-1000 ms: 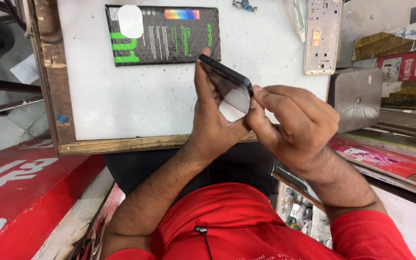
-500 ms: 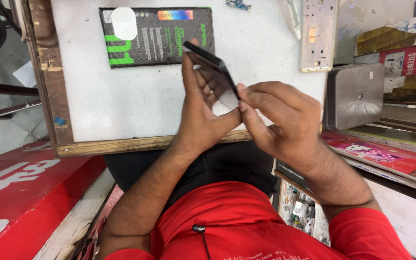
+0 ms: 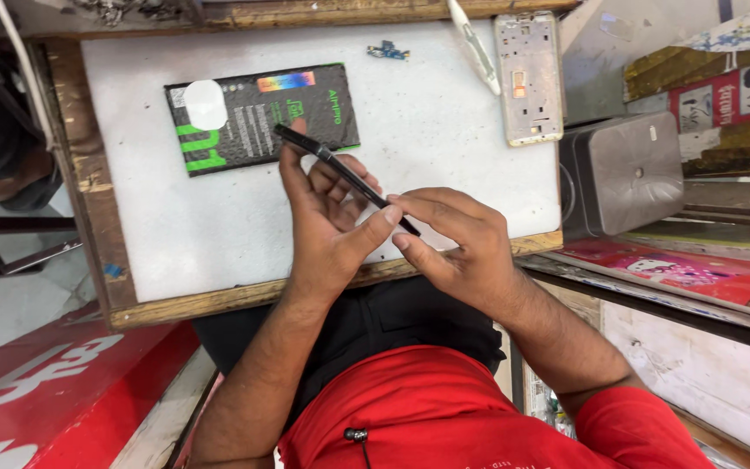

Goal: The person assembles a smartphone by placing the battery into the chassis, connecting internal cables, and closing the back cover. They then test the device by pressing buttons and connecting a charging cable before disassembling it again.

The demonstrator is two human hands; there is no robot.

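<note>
A thin black phone [image 3: 336,169] is held edge-on above the white worktop [image 3: 444,113]. My left hand [image 3: 327,226] grips it from below, fingers behind it and thumb against its near end. My right hand [image 3: 457,243] touches the phone's near end with its fingertips, pinching beside my left thumb. A black and green flat package [image 3: 262,117] lies on the worktop just beyond the phone. A bare silver phone frame [image 3: 529,78] lies at the far right of the worktop.
The worktop has a wooden rim [image 3: 219,300]. A white slim tool [image 3: 475,48] and a small blue part [image 3: 390,52] lie at its far edge. A grey metal box [image 3: 622,174] stands to the right. A red counter [image 3: 54,391] is at lower left.
The phone has turned from showing its face to lying edge-on and lower. Both hands have dropped closer to the worktop's near edge.
</note>
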